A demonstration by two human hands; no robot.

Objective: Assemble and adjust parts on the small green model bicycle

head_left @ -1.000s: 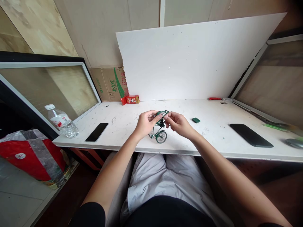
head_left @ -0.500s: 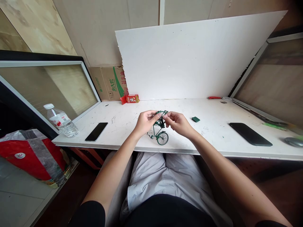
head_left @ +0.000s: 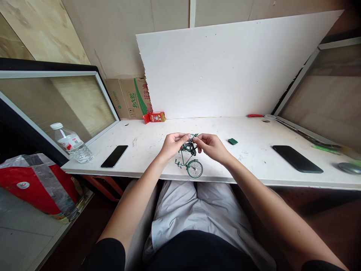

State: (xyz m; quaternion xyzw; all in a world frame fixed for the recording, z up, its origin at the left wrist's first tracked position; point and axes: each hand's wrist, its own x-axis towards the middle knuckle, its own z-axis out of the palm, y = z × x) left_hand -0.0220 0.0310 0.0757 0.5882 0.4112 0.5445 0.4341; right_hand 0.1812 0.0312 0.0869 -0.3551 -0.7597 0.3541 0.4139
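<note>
A small green model bicycle (head_left: 194,168) hangs between my hands over the front part of the white table. One spoked wheel points down towards me, with the handlebar to its left. My left hand (head_left: 173,145) pinches the far end of the model from the left, near the upper wheel. From the right, my right hand (head_left: 210,146) pinches at that same wheel with thumb and forefinger. My fingertips hide part of the upper wheel and frame. To the right of my right hand lies a small dark green piece (head_left: 232,141), flat on the table.
A phone (head_left: 114,156) and a water bottle (head_left: 72,143) are on the left of the table (head_left: 146,163). At right lie a larger black phone (head_left: 297,159) and a grey rounded object (head_left: 349,168). A small red box (head_left: 157,117) stands by the white board (head_left: 225,71) behind.
The model bicycle has tilted a little, its lower wheel swinging slightly towards me and to the right. Both hands keep their pinch at the upper wheel.
</note>
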